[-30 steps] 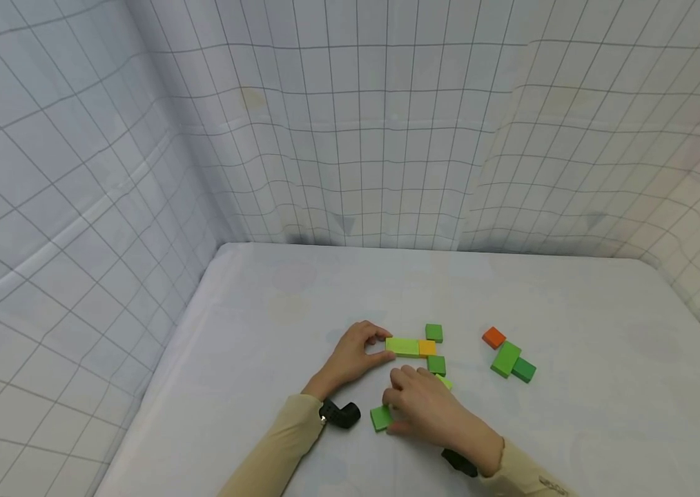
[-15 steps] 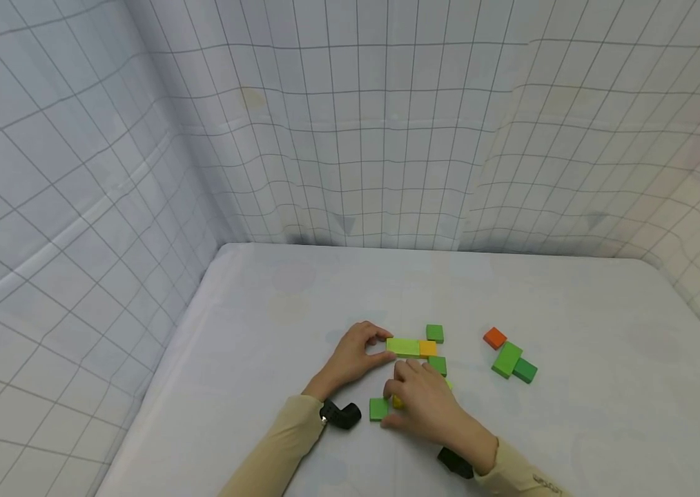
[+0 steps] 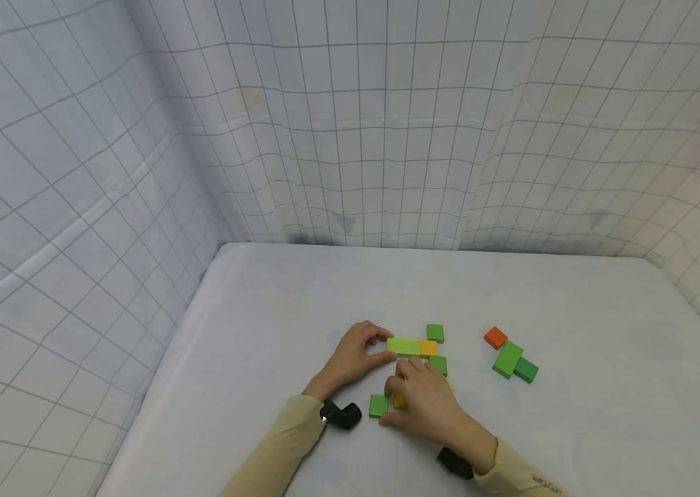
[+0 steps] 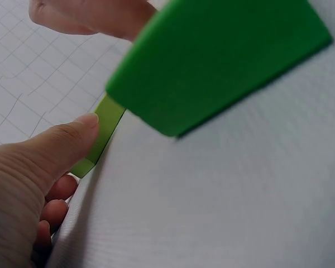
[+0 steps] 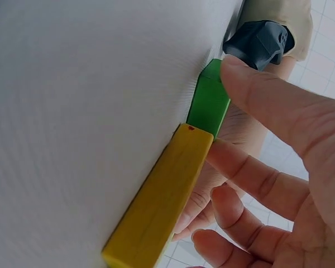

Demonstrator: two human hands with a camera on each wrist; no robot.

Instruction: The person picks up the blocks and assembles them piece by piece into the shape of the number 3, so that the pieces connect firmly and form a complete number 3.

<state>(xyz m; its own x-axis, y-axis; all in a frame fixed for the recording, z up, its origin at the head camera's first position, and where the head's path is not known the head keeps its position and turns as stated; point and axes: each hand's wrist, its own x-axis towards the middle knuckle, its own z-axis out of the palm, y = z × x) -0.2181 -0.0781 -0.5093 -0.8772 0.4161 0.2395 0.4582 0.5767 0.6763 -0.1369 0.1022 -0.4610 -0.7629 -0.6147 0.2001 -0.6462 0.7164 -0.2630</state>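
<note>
My left hand [image 3: 353, 355] pinches the left end of a long lime-green block [image 3: 402, 347] between thumb and fingers; the left wrist view shows the thumb on that block [image 4: 105, 131]. An orange block [image 3: 429, 348] adjoins its right end, with one green block beyond and another nearer. Lower down, my right hand [image 3: 424, 400] holds a small green block [image 3: 378, 406] at its edges with thumb and index finger. In the right wrist view this green block [image 5: 209, 103] lies against the end of a yellow block [image 5: 159, 195]. The hand partly covers the yellow block and a yellow-green one [image 3: 450, 384] in the head view.
To the right lie a red-orange block [image 3: 496, 337], a green block [image 3: 507, 359] and a dark green block [image 3: 525, 371], close together. Black wrist devices [image 3: 342, 415] sit at both cuffs. A gridded white curtain [image 3: 387, 138] surrounds the white table [image 3: 275, 297].
The small green block has turned from tilted to straight and shifted slightly away from me under my right hand. The yellow block has come into sight beside it. My left hand stays in place.
</note>
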